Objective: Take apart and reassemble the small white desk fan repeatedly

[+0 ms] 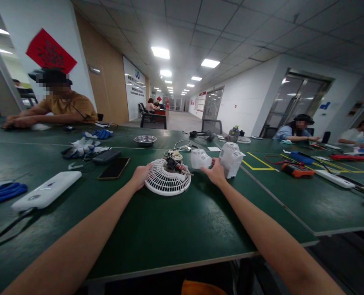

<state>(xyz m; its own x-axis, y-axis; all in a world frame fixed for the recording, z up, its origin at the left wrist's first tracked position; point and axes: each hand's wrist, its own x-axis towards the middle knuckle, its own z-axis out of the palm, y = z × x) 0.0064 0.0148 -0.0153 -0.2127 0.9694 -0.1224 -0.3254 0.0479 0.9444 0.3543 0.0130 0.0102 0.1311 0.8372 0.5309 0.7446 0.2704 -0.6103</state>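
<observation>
A round white fan grille [166, 186] lies on the green table in front of me, with the dark motor [173, 164] and loose wires on top of it. My left hand [141, 176] grips the grille's left rim, its fingertips partly hidden. In my right hand [215, 172] is a small white vented cover [200, 157], pinched at its right side just right of the motor. A taller white plastic housing [231, 159] stands upright right behind that hand; whether they touch I cannot tell.
A metal bowl [145, 140], a phone [114, 169], a white power bank [48, 190] and gloves [83, 148] lie to the left and back. An orange multimeter [297, 169] sits at right. A person [68, 102] works across the table at left, another [295, 130] at right.
</observation>
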